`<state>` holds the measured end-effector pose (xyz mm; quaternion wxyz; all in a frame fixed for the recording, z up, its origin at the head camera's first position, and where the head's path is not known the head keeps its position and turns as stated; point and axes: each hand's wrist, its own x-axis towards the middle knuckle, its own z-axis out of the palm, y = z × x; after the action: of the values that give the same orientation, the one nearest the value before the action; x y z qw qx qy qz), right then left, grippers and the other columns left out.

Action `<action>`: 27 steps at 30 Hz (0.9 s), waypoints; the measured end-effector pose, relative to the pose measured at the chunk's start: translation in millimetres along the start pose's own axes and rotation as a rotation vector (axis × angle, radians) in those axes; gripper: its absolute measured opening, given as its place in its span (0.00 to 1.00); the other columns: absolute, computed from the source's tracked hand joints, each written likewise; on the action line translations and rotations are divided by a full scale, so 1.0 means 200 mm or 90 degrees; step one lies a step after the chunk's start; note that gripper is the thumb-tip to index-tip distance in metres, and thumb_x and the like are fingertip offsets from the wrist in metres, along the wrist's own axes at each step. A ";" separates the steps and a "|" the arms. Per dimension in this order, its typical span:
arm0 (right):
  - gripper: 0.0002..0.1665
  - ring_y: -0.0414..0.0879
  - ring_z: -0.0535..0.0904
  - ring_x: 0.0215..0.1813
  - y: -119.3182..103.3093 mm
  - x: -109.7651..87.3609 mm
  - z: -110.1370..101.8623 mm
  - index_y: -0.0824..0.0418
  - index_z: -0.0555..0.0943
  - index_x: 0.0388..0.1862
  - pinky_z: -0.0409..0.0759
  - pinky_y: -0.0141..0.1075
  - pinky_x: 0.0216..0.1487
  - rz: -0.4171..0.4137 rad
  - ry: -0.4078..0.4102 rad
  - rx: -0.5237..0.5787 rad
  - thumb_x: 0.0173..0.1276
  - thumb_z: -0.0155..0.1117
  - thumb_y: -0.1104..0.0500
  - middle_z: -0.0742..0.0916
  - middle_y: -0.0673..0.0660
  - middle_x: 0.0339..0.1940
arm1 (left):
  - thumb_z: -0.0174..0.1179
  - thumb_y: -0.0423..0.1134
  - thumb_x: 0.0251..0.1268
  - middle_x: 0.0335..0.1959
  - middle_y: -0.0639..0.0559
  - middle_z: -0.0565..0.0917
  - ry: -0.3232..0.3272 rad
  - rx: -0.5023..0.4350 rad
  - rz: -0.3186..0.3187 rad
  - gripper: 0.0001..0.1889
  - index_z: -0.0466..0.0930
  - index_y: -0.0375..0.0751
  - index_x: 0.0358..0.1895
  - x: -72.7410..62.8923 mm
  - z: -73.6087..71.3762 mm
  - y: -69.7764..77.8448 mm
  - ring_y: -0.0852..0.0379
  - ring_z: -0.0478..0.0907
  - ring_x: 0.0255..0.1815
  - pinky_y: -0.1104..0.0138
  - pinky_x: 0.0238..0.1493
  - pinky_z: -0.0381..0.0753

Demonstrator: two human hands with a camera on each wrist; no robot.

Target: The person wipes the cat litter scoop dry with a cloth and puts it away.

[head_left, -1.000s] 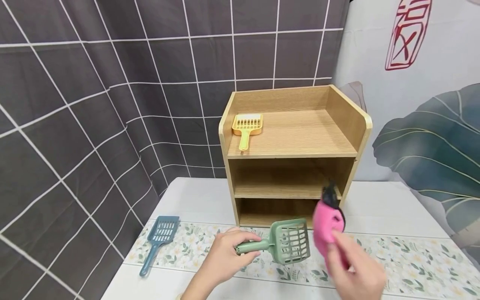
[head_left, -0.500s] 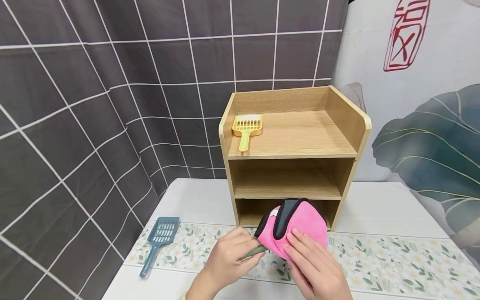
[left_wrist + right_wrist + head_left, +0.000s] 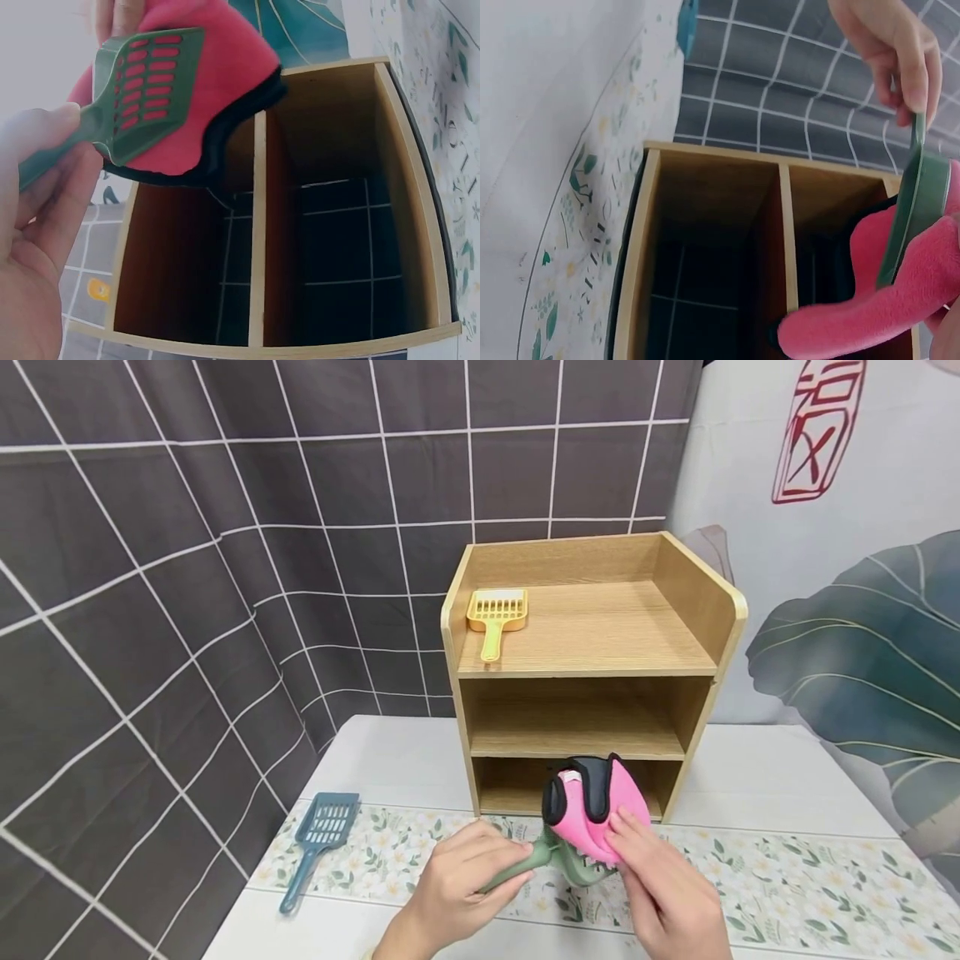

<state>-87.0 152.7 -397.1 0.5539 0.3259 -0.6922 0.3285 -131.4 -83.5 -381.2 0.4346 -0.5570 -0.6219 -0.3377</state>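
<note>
Cloth (image 3: 232,67), pink through slotted scoop (image 3: 147,96), left wrist view only.

1. A home-like corner, seemingly staged: dark grid-patterned cloth (image 3: 431,477) hangs before us.
2. A leaf-printed sheet (image 3: 862,652) hangs at right.
3. A wooden shelf unit (image 3: 615,635) stands on the floral-banded counter (image 3: 795,777).

The left hand (image 3: 43,238) holds the handle of a green scoop (image 3: 145,94) between its thumb and its fingers. A pink cloth (image 3: 232,60) with dark edging is behind the slotted head, and its colour shows through the slots. At the top appears the right hand (image 3: 126,16), of which only some fingers are seen, close to the scoop. Farther back is a wooden shelf (image 3: 259,232); a small yellow object (image 3: 98,289) shows at its lower left.
</note>
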 end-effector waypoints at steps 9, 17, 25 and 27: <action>0.16 0.36 0.81 0.62 0.02 -0.03 -0.07 0.76 0.86 0.44 0.76 0.23 0.61 0.166 0.044 0.018 0.75 0.63 0.60 0.89 0.63 0.52 | 0.72 0.30 0.59 0.32 0.42 0.89 0.040 -0.060 -0.012 0.08 0.87 0.29 0.38 0.02 0.00 0.00 0.54 0.83 0.33 0.74 0.41 0.83; 0.16 0.24 0.78 0.28 0.09 -0.12 -0.15 0.63 0.88 0.52 0.76 0.19 0.28 0.583 -0.033 -0.081 0.66 0.70 0.69 0.86 0.29 0.37 | 0.73 0.30 0.58 0.33 0.41 0.89 0.064 -0.133 -0.109 0.10 0.87 0.32 0.42 -0.08 0.03 -0.02 0.53 0.84 0.34 0.72 0.40 0.83; 0.29 0.25 0.82 0.38 0.19 -0.05 -0.25 0.64 0.79 0.66 0.83 0.23 0.34 0.956 0.020 0.037 0.72 0.68 0.51 0.86 0.28 0.33 | 0.75 0.28 0.52 0.40 0.45 0.89 0.039 -0.153 -0.332 0.19 0.87 0.36 0.49 -0.17 0.00 -0.05 0.56 0.84 0.39 0.72 0.36 0.83; 0.25 0.24 0.82 0.36 0.16 0.00 -0.25 0.62 0.81 0.64 0.81 0.20 0.33 0.916 0.079 -0.002 0.71 0.69 0.54 0.84 0.27 0.33 | 0.75 0.27 0.53 0.41 0.44 0.89 0.024 -0.156 -0.362 0.19 0.87 0.34 0.51 -0.18 0.00 -0.05 0.55 0.84 0.40 0.71 0.36 0.83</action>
<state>-85.2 212.4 -392.1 0.2391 -0.2305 -0.7029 0.6289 -141.5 -100.0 -412.6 0.2640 -0.4026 -0.6991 -0.5286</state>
